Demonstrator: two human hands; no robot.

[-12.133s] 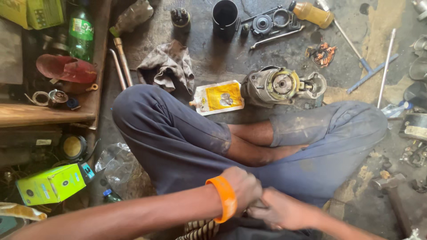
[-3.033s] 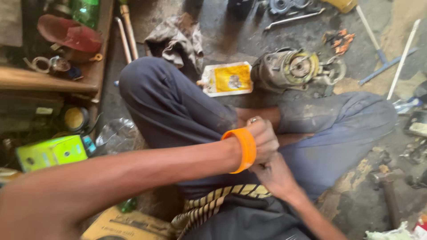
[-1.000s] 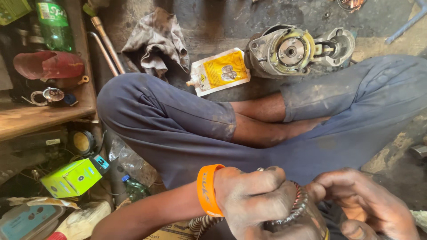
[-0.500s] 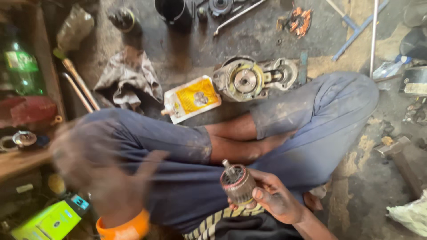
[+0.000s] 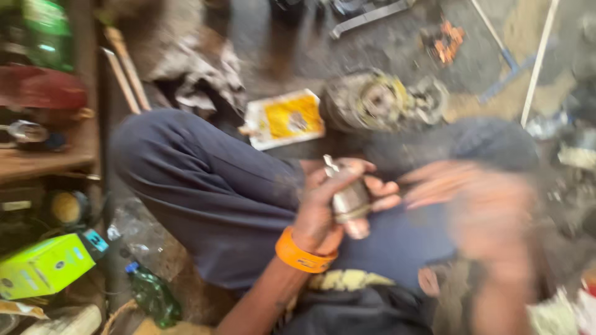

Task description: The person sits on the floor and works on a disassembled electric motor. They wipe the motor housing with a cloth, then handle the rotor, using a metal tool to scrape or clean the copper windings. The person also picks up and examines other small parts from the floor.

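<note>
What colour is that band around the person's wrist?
Orange. The wristband sits on the left hand, which grips a small metal cylinder; the head view shows it clearly.

This is a small repair workshop, most likely for motors or other mechanical parts, with the work done sitting cross-legged on the ground. The concrete floor [image 5: 397, 43] is dark with grease and grime. A stripped motor housing [image 5: 372, 100] with its round metal core showing lies on it, beside a yellow and white pouch [image 5: 285, 118] and a soiled rag [image 5: 198, 71]. Loose metal rods [image 5: 539, 59] and a flat metal bar [image 5: 366, 17] are scattered farther off. On the left a worn wooden shelf [image 5: 43, 162] is crowded with small parts, and below it sit a bright green box [image 5: 43, 273] and a green bottle [image 5: 152, 294].
</note>
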